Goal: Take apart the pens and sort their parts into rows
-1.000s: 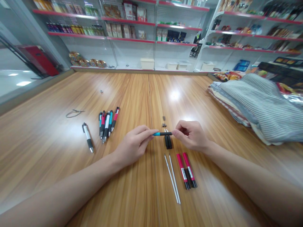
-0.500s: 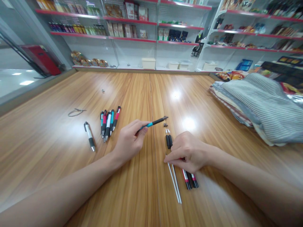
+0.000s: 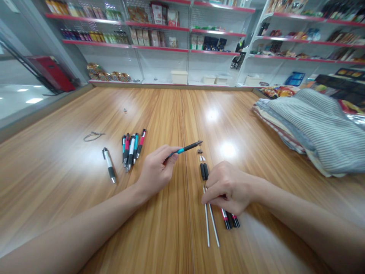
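Observation:
My left hand is closed around a blue ballpoint pen with a black grip, whose front end points right and slightly up above the table. My right hand is closed at the upper part of a thin white pen refill, which lies on the tabletop. A second refill lies beside it, spread apart at the lower end. Partly hidden under my right hand are red and black pen barrels. Just beyond it sit two black rubber grips, small white pieces and small dark pieces.
A cluster of several pens lies left of my left hand, with a white pen apart from it. Farther left is a thin grey loop. Folded striped cloths occupy the right side. Stocked shelves stand behind the table.
My right hand has shifted slightly right and toward me. The lower end of one refill has swung left, away from the other. My left hand keeps its hold on the blue pen.

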Demonstrator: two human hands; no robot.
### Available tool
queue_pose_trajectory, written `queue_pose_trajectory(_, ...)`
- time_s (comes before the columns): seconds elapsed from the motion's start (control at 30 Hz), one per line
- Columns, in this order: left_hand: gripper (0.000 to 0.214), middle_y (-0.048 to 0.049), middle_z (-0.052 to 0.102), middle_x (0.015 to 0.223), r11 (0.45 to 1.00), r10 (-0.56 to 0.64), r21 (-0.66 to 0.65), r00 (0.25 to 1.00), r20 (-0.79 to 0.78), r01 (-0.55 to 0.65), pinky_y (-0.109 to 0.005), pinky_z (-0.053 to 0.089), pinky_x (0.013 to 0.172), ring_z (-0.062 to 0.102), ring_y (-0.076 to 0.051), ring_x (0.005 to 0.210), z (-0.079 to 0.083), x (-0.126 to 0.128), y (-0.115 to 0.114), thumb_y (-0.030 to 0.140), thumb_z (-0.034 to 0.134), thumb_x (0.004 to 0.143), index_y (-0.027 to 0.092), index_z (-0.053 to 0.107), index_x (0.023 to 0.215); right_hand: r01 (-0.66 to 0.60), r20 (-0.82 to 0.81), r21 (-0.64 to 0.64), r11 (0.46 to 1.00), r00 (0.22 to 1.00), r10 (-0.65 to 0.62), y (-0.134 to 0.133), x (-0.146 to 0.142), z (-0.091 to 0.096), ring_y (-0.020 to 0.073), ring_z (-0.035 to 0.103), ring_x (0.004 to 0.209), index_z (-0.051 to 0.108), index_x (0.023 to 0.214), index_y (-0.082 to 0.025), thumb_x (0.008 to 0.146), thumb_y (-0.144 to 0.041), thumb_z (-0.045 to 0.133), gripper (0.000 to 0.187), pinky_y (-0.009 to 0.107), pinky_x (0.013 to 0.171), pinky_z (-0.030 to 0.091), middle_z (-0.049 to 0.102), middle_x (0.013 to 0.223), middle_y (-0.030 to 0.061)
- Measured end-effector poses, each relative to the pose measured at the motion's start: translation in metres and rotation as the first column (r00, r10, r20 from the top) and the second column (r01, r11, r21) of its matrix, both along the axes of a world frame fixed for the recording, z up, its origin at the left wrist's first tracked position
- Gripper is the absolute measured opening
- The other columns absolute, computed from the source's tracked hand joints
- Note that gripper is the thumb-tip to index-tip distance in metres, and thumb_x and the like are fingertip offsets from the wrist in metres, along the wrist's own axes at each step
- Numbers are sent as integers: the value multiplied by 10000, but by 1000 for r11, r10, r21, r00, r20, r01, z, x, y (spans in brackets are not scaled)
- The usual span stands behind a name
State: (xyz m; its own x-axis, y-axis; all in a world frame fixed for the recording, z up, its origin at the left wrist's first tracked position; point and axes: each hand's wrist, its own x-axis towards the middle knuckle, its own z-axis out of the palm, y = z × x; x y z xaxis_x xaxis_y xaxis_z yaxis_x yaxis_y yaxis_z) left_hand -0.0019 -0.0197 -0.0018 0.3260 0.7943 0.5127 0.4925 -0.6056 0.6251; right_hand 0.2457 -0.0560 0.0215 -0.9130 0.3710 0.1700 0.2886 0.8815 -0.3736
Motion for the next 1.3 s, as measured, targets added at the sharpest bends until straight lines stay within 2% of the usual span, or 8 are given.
queue_pose_trajectory(0.17,221,-52,631,834,1000,-3,2,1000,-1,3,-279,450,705,579,-157,772,1,0,0,206,489,940,154,664,1065,-28,66,9,1000,997,27,-2,-1,3,118,539,597,693,760,-228,725,-124,535,193,260,554,288,608,604,-26)
queue_pose_trajectory(0.47,221,-48,619,834,1000,-4,-16,1000,2,4,-281,443,709,571,-156,776,1,1,-1,225,483,951,160,661,1065,-53,75,20,998,996,52,0,1,-1,113,488,583,625,677,-209,709,-123,521,139,275,552,255,543,575,-22)
queue_pose_trajectory(0.97,218,-48,622,834,1000,-9,-4,1000,7,9,-280,440,710,577,-157,778,0,-1,0,224,494,947,156,665,1063,-47,-18,-20,999,999,47,-2,1,1,106,519,571,655,706,-214,730,-109,531,164,264,536,299,565,571,-28)
queue_pose_trajectory(1.03,225,-50,628,837,1000,-15,1,1000,6,15,-278,442,700,578,-155,770,0,0,0,217,499,944,162,671,1078,9,-114,-28,1000,993,-12,0,1,-1,95,519,559,670,779,-203,754,-112,543,158,253,531,321,573,587,-32)
queue_pose_trajectory(1.1,236,-52,637,849,1000,-29,10,999,14,29,-274,448,695,585,-151,773,-1,0,0,205,513,938,171,681,1100,159,-246,4,987,957,-153,4,3,-5,84,484,513,671,813,-187,792,-147,566,115,245,512,324,541,561,-40)
queue_pose_trajectory(1.17,246,-55,652,874,998,-50,25,998,33,50,-267,458,698,597,-146,787,-2,1,0,192,531,930,187,692,1116,389,-361,37,921,864,-350,8,4,-9,72,414,452,653,773,-177,825,-209,598,82,243,481,301,451,501,-60)
queue_pose_trajectory(1.23,249,-56,673,904,996,-77,42,996,40,76,-263,471,708,614,-143,807,-3,1,0,187,555,921,208,706,1117,577,-412,17,817,748,-520,13,6,-13,63,351,415,622,755,-173,841,-274,628,133,239,464,283,366,472,-82)
queue_pose_trajectory(1.3,247,-54,695,930,993,-98,65,995,21,96,-268,483,730,631,-146,830,-4,1,0,189,585,906,229,717,1111,648,-399,-32,761,690,-604,16,7,-15,58,348,413,592,795,-171,839,-330,653,176,229,465,293,370,485,-90)
